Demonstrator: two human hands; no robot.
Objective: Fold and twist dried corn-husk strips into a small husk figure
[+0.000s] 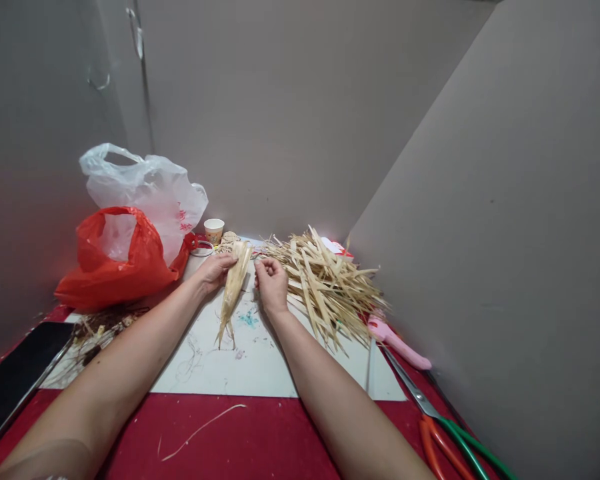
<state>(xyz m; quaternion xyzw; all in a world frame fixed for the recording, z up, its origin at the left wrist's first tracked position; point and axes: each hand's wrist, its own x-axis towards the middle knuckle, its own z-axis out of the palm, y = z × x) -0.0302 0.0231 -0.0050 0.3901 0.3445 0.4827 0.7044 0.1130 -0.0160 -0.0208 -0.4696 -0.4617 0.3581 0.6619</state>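
My left hand [217, 272] is closed around the upper part of a bundle of dried straw-coloured leaves [235, 287]. The bundle hangs slanting over a white board [225, 380], wide at the top and tapering to split, thin ends near the board. Just right of its top, my right hand [272, 283] has its fingers pinched together, apart from the bundle. Whatever it may hold is too small to make out. Beside that hand lies a big heap of dried leaf strips [325, 287].
Red [120, 267] and white [150, 180] plastic bags stand at left, near a paper cup [214, 230] and a tape roll [202, 249]. A pink-handled tool [400, 343] and scissors [430, 410] lie right. A dark flat device [20, 373] sits left, with brown scraps [100, 333]. Walls enclose the table.
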